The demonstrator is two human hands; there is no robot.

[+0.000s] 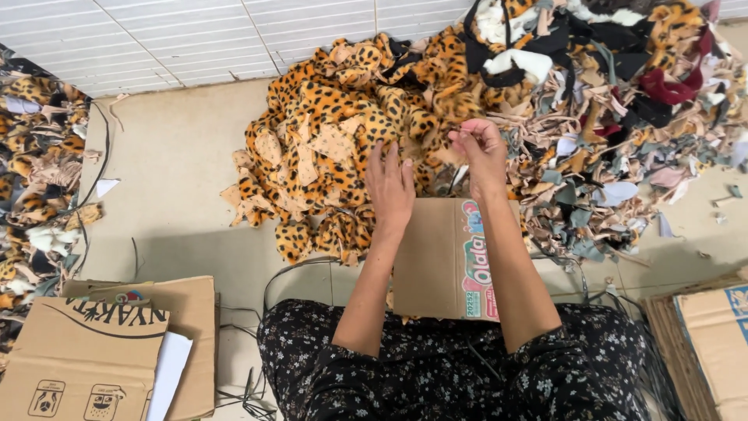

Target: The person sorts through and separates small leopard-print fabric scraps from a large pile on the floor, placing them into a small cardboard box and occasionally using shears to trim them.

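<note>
Seated with a cardboard sheet (436,257) on the lap as a work surface, the person rests the open left hand (389,187) on the leopard-print scraps (335,140) at frame centre, while the right hand (479,148) pinches a small scrap just above.

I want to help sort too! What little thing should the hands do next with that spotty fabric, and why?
Probably lift one piece free. The left hand rests flat on the heap of orange leopard-print fabric scraps, while the right hand pinches something small at the heap's edge, just above the flat brown cardboard sheet on the lap.
</note>
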